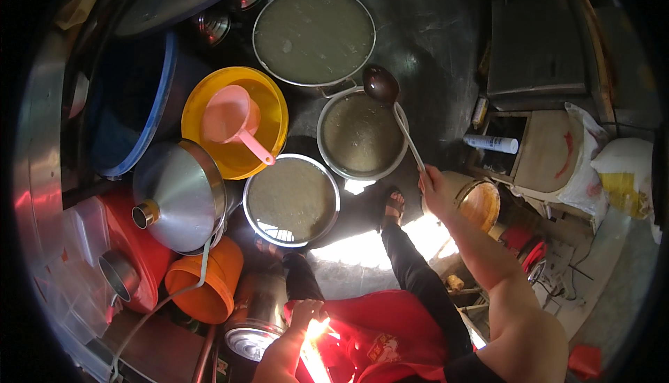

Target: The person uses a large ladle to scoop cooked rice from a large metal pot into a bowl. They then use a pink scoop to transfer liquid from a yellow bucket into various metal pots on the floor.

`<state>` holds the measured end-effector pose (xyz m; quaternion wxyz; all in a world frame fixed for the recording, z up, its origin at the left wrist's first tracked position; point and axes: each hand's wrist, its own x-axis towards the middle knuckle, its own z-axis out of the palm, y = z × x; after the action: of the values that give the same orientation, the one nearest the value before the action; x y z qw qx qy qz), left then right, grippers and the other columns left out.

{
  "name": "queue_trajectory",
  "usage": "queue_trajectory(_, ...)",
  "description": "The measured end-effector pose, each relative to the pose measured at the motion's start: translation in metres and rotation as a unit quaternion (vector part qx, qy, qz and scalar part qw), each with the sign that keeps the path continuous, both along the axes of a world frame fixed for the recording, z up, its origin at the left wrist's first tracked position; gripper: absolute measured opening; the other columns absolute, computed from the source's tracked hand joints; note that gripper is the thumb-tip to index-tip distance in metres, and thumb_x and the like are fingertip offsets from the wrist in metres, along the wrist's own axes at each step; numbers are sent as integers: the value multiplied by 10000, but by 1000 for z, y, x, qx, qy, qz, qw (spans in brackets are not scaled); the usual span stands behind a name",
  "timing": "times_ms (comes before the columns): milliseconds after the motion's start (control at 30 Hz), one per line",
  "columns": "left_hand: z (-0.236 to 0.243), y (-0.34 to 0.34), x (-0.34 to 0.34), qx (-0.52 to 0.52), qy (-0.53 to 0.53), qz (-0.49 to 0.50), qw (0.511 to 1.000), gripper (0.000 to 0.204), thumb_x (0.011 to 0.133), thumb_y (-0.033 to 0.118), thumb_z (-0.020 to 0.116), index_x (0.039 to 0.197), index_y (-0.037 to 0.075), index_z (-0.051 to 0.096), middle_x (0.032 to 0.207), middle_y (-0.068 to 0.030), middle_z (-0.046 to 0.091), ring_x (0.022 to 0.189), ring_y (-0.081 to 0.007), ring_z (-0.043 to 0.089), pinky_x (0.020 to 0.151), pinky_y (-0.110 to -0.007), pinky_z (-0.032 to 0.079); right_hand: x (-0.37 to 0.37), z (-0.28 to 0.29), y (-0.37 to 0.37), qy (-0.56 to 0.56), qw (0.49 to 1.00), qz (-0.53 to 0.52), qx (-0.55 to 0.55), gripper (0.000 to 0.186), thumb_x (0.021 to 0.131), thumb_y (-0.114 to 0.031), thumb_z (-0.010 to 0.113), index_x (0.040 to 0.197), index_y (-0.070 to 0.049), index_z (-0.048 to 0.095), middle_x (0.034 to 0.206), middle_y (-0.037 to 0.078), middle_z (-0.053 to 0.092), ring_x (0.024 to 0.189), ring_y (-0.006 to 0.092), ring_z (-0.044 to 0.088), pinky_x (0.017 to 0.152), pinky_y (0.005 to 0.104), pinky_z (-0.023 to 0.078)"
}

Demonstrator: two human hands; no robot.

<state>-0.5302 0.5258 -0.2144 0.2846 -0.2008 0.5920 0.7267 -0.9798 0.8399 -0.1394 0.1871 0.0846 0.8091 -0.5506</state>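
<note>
In my right hand (435, 191), fingers closed round the end of its long pale handle, is a ladle (380, 85) with a dark brown bowl. Its bowl is over the far right rim of a round metal pot (364, 136) of cloudy greyish liquid. Beyond it stands a wider two-handled pot (313, 35) of similar liquid. A third metal basin (291, 198), also filled, sits nearer my feet. My left hand (306, 311) rests on my thigh by the red apron (390, 334), partly washed out by sunlight; it holds nothing that I can see.
At left are a yellow basin (272, 153) holding a pink dipper (228, 115), a large blue tub (164, 104), a metal cone-shaped lid (178, 195) and an orange bucket (202, 278). A metal canister (258, 313) stands by my left leg. Right: a spray can (491, 143) and sacks (624, 174).
</note>
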Motion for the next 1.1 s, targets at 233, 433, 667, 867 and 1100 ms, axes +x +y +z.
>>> queue_trajectory(233,9,-3,-6,26,-1,45,999,262,639,421,614,724,174,588,569,1,538,571,-204,580,511,-388,423,-152,44,-103,255,895,190,314,354,849,-53,509,1185,-145,573,913,202,574,880,370,582,753,445,470)
queue_trajectory(433,52,-4,-40,-58,44,92,993,267,655,431,614,718,174,585,587,4,547,583,-204,572,522,-384,420,-237,34,-175,285,829,244,414,346,810,-71,520,1144,-133,587,977,180,599,879,368,609,740,452,502)
queue_trajectory(667,8,-8,-1,-30,45,-33,998,239,771,247,576,692,27,527,582,-86,497,547,-219,496,513,-363,372,-274,22,-222,272,813,263,443,247,766,-48,517,982,-81,630,1023,191,609,928,366,619,776,438,514)
queue_trajectory(867,36,-12,-32,-304,173,-192,917,279,658,408,647,772,158,598,636,-13,574,633,-211,590,594,-384,443,-291,-11,-238,257,807,293,444,169,742,-47,540,861,-18,656,932,213,648,884,392,634,756,449,526)
queue_trajectory(1100,47,-18,-44,-383,211,-273,856,329,693,417,644,841,124,614,721,-47,628,728,-235,623,678,-415,461,-300,-33,-246,238,816,292,438,154,746,-62,548,825,22,650,872,247,657,846,392,651,735,435,536)
